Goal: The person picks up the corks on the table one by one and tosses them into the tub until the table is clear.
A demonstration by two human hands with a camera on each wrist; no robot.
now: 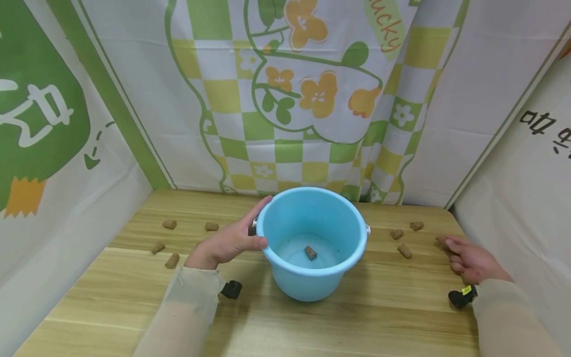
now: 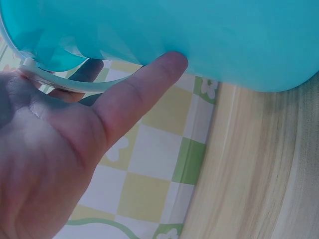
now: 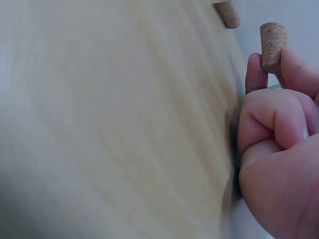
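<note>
A light-blue bucket stands on the wooden table, with one cork lying on its bottom. My left hand is spread against the bucket's left side, beside the handle joint. In the left wrist view its straight thumb presses the outer wall, and the white handle passes in front of other fingers. Over at the table's right end, my right hand pinches a cork between its thumb and a finger, the other fingers folded in. Another cork lies on the table near it.
Several corks are scattered left of the bucket. To its right lie three corks, between bucket and right hand. A patterned cloth hangs close behind the table. White cloth walls border both sides.
</note>
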